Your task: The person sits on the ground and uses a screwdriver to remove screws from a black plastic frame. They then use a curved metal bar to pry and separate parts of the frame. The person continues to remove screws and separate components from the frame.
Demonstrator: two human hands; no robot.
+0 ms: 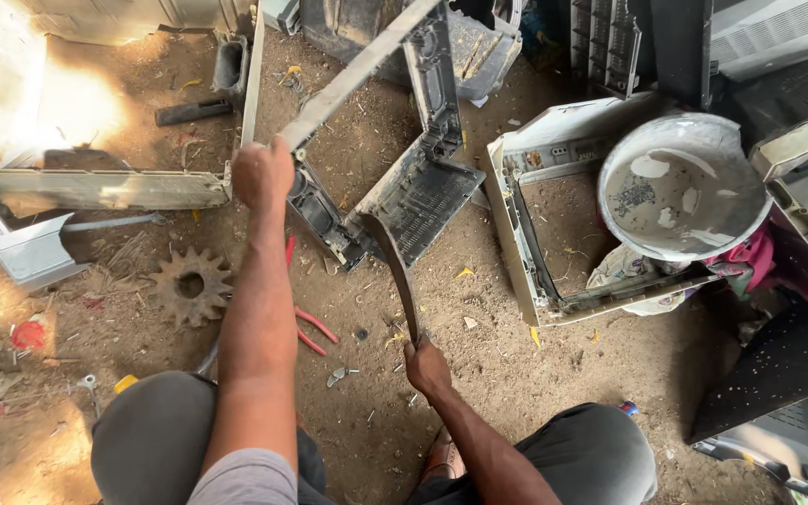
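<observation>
My left hand [262,173] grips the top bar of a grey plastic monitor bezel frame [423,178], which stands tilted on the dirt floor in front of my knees. My right hand [425,363] is closed around the handle end of a dark curved metal bar [398,271]. The bar's far tip rests against the frame's lower corner. The frame's lower left corner looks broken and bent. Red-handled pliers [309,323] lie on the ground between my arms.
A rusty gear wheel [190,284] lies at left. A beige monitor housing [535,215] lies at right with a round metal bowl [683,187] on it. Long grey casing strips [95,190] lie left; dark housings are stacked at the back and right.
</observation>
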